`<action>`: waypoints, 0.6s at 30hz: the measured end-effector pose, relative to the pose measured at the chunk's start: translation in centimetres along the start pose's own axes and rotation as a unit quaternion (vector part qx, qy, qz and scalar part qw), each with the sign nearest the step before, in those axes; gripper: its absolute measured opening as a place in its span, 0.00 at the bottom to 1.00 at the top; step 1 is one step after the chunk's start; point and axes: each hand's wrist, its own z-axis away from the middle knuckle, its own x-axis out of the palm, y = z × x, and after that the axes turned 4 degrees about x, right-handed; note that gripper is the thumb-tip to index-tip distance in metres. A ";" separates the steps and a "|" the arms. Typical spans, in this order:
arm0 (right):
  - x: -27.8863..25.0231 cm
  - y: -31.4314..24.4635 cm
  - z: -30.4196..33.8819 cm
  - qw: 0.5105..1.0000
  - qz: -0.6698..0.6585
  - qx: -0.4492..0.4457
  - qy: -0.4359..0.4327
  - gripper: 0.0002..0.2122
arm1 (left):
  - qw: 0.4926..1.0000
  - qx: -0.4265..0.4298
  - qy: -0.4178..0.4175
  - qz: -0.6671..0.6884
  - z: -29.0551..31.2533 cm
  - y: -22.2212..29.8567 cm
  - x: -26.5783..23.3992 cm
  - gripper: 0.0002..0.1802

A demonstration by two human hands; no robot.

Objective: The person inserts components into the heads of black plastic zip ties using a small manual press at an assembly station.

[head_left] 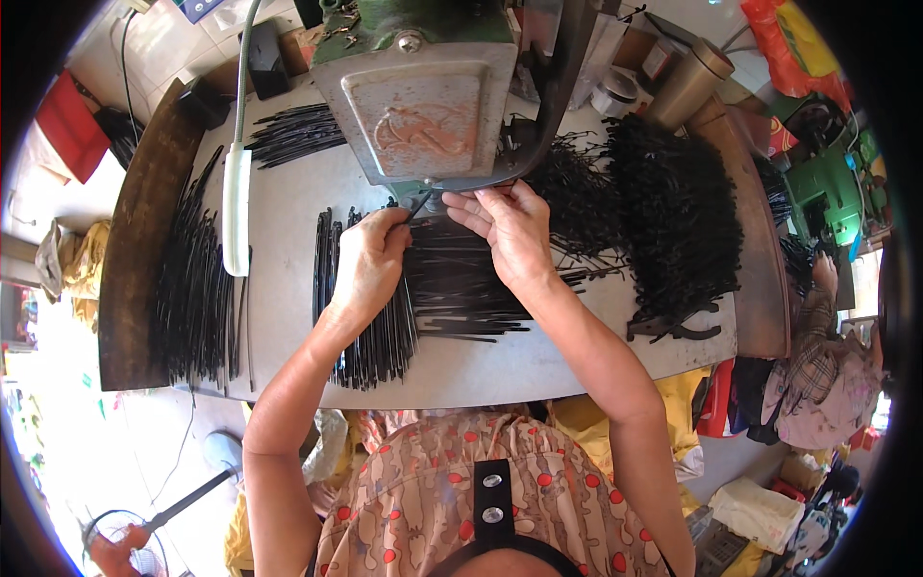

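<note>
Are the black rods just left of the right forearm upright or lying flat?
Lying flat: the black rods stretch sideways across the tabletop, roughly parallel.

We note a pale worktop [567, 358] beneath the fingers [469, 213], a white lamp [236, 213] to their left, and a standing fan [188, 499] on bright flooring [144, 438] farther left.

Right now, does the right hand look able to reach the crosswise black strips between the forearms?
Probably yes: the strips lie on the table close to the right hand, nothing covering their middle, though its fingers are at the machine.
</note>
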 end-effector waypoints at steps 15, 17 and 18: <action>0.2 0.1 0.2 0.999 0.023 -0.028 -0.003 0.04 | 0.999 0.023 0.010 -0.023 -0.2 0.3 0.3 0.08; 0.1 0.1 0.2 0.999 0.026 -0.028 0.000 0.04 | 1.000 0.020 0.011 -0.021 -0.3 0.4 0.3 0.08; 0.0 0.1 0.2 0.999 0.023 -0.029 -0.001 0.04 | 1.000 0.017 0.006 -0.021 -0.4 0.4 0.3 0.08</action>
